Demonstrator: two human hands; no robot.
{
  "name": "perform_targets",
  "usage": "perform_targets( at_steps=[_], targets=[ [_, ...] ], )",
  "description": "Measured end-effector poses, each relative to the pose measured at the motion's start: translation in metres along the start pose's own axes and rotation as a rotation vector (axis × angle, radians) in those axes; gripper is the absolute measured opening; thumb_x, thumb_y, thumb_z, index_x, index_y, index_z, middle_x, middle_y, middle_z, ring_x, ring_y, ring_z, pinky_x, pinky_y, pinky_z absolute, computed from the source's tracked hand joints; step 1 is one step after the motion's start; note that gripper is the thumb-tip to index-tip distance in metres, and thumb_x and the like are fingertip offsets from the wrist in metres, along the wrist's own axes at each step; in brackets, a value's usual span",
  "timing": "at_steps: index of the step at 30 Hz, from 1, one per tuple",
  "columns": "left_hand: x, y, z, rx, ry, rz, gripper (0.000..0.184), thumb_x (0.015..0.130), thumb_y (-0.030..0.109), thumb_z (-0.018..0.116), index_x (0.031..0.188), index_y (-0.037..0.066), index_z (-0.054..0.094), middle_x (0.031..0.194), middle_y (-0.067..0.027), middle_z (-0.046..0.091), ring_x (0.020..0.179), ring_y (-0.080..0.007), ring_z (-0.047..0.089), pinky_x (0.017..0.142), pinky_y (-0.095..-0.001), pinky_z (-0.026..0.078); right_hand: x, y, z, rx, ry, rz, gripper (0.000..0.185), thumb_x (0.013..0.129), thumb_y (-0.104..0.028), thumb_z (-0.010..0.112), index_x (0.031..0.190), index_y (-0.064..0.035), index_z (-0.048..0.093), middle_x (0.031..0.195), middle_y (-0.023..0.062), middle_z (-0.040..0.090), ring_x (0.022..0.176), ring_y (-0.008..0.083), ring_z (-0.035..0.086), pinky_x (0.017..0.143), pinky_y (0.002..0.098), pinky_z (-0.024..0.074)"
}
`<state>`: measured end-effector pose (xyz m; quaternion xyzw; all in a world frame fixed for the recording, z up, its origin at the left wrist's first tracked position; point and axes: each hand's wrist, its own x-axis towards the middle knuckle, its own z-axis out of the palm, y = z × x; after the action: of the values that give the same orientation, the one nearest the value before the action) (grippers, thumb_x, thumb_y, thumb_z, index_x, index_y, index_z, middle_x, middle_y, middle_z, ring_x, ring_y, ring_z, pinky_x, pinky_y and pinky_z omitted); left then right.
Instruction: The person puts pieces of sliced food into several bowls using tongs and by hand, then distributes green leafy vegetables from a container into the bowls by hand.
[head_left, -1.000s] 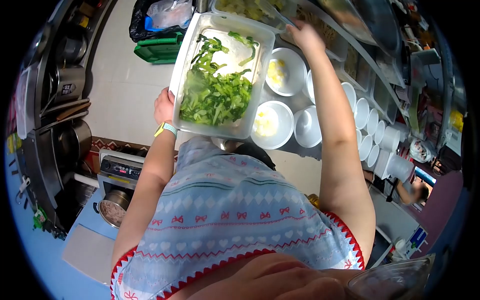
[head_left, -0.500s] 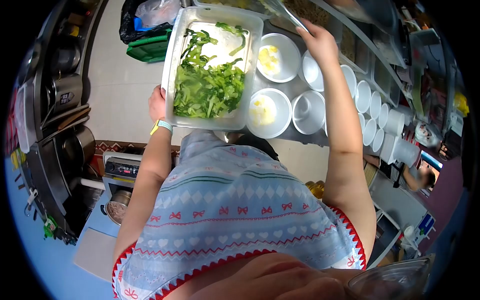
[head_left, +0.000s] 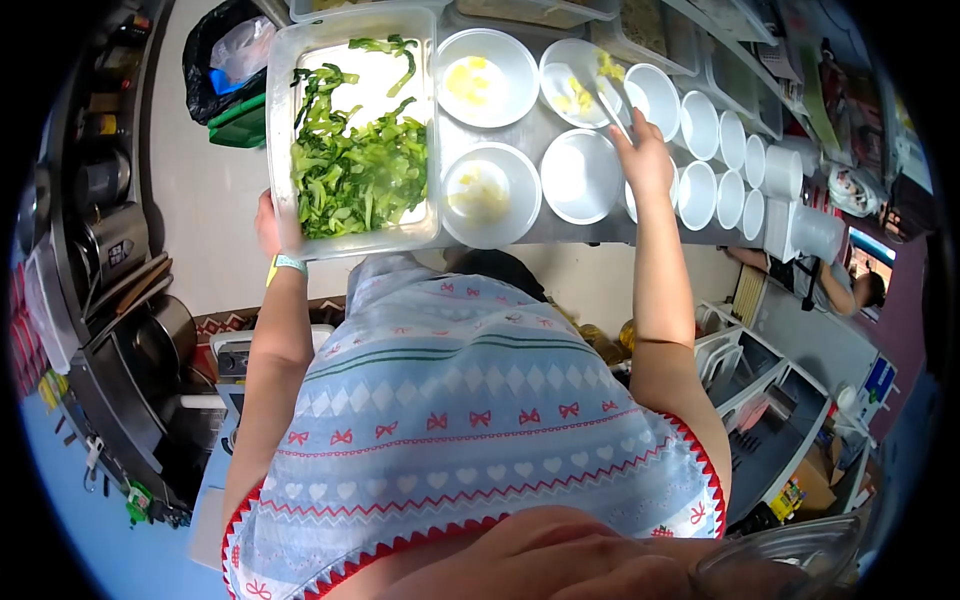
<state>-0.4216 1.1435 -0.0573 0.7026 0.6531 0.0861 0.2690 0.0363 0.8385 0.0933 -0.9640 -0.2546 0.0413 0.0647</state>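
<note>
My left hand [head_left: 267, 222] grips the left side of a clear plastic tub [head_left: 437, 180], its fingers partly hidden by the wall. Chopped cooked greens [head_left: 355, 175] lie in the tub, thickest in its lower half. In my right hand [head_left: 645, 155] are slim metal tongs [head_left: 614, 112], reaching over a round white bowl [head_left: 560, 58]. Yellow food pieces [head_left: 609, 67] show at the far end of the tongs, and more lie in that bowl. Two bowls beside the tub, an upper one [head_left: 510, 95] and a lower one [head_left: 515, 215], also hold yellow pieces. Another white bowl [head_left: 580, 190] sits below the tongs.
Several more white bowls [head_left: 697, 195] run in two rows to the right, ending near stacked containers [head_left: 783, 172]. Food tubs [head_left: 640, 35] line the counter's back edge. A black bin bag [head_left: 205, 75] stands left of the counter. Farther right, another person [head_left: 835, 285] is partly visible.
My right hand has come down from the back tubs, bringing the tongs with yellow pieces over a bowl. The view has shifted right; my left hand still holds the tub.
</note>
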Motion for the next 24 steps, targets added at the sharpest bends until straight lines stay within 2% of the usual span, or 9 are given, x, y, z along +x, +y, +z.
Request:
perform_targets(
  at_steps=[4, 6, 9, 16, 18, 19, 21, 24],
  targets=[
    [0.0, 0.004, -0.002, -0.008, 0.013, -0.011, 0.05, 0.089, 0.047, 0.05, 0.126, 0.014, 0.058, 0.118, -0.0195, 0.064, 0.111, -0.0395, 0.057, 0.094, -0.048, 0.044, 0.008, 0.006, -0.013, 0.104, -0.061, 0.038, 0.059, 0.087, -0.05, 0.062, 0.135, -0.0175, 0.057, 0.125, 0.0085, 0.062, 0.112, 0.028, 0.062, 0.088, 0.0403, 0.0503],
    [0.002, 0.002, -0.002, -0.005, 0.015, -0.018, 0.05, 0.089, 0.047, 0.05, 0.126, 0.014, 0.058, 0.118, -0.0194, 0.064, 0.111, -0.0394, 0.057, 0.095, -0.0478, 0.044, 0.008, 0.004, -0.021, -0.043, -0.158, -0.015, 0.057, 0.088, -0.049, 0.061, 0.135, -0.0179, 0.057, 0.126, 0.0082, 0.062, 0.111, 0.0276, 0.062, 0.088, 0.0398, 0.0501],
    [0.006, -0.001, -0.001, -0.005, 0.016, -0.023, 0.049, 0.089, 0.046, 0.05, 0.126, 0.014, 0.059, 0.118, -0.0195, 0.063, 0.112, -0.0392, 0.056, 0.095, -0.0473, 0.044, 0.012, -0.003, -0.021, -0.139, -0.172, -0.012, 0.054, 0.089, -0.048, 0.06, 0.134, -0.0176, 0.059, 0.126, 0.0079, 0.062, 0.109, 0.0273, 0.063, 0.089, 0.0392, 0.0499],
    [0.001, 0.001, -0.003, 0.023, 0.044, -0.027, 0.046, 0.09, 0.045, 0.053, 0.124, 0.015, 0.06, 0.113, -0.0179, 0.066, 0.108, -0.0384, 0.059, 0.092, -0.0467, 0.046, 0.015, -0.005, -0.027, -0.152, -0.186, -0.044, 0.049, 0.091, -0.045, 0.057, 0.133, -0.0216, 0.059, 0.122, 0.0062, 0.063, 0.108, 0.0278, 0.063, 0.088, 0.0402, 0.0503],
    [0.006, -0.005, 0.0, -0.015, 0.032, -0.008, 0.046, 0.089, 0.045, 0.053, 0.124, 0.015, 0.061, 0.112, -0.0175, 0.066, 0.108, -0.0385, 0.059, 0.091, -0.0469, 0.046, 0.011, -0.009, -0.035, -0.26, -0.269, -0.005, 0.047, 0.091, -0.045, 0.056, 0.132, -0.0218, 0.059, 0.117, 0.0059, 0.064, 0.107, 0.0284, 0.063, 0.086, 0.0405, 0.0508],
    [0.009, -0.008, -0.002, -0.06, 0.037, 0.005, 0.046, 0.089, 0.045, 0.054, 0.123, 0.015, 0.061, 0.112, -0.0171, 0.067, 0.107, -0.0386, 0.06, 0.09, -0.0472, 0.047, 0.014, -0.014, -0.035, -0.194, -0.184, -0.027, 0.048, 0.091, -0.046, 0.056, 0.131, -0.0208, 0.06, 0.113, 0.0078, 0.065, 0.105, 0.0299, 0.063, 0.085, 0.0421, 0.0509],
    [0.007, -0.011, -0.001, 0.009, 0.059, 0.029, 0.042, 0.093, 0.043, 0.048, 0.122, 0.015, 0.061, 0.111, -0.0176, 0.067, 0.106, -0.0392, 0.059, 0.09, -0.0485, 0.047, 0.011, -0.014, -0.038, 0.004, -0.103, -0.093, 0.048, 0.089, -0.045, 0.061, 0.13, -0.0188, 0.062, 0.112, 0.0108, 0.066, 0.103, 0.0297, 0.064, 0.087, 0.0392, 0.0499],
    [-0.004, -0.001, -0.012, 0.018, 0.071, 0.04, 0.039, 0.098, 0.039, 0.039, 0.121, 0.016, 0.061, 0.113, -0.0159, 0.066, 0.109, -0.0376, 0.057, 0.091, -0.0484, 0.046, 0.015, -0.076, -0.058, 0.27, -0.025, -0.245, 0.049, 0.087, -0.043, 0.066, 0.128, -0.016, 0.064, 0.113, 0.0116, 0.066, 0.102, 0.0279, 0.065, 0.087, 0.0347, 0.049]
  ],
)
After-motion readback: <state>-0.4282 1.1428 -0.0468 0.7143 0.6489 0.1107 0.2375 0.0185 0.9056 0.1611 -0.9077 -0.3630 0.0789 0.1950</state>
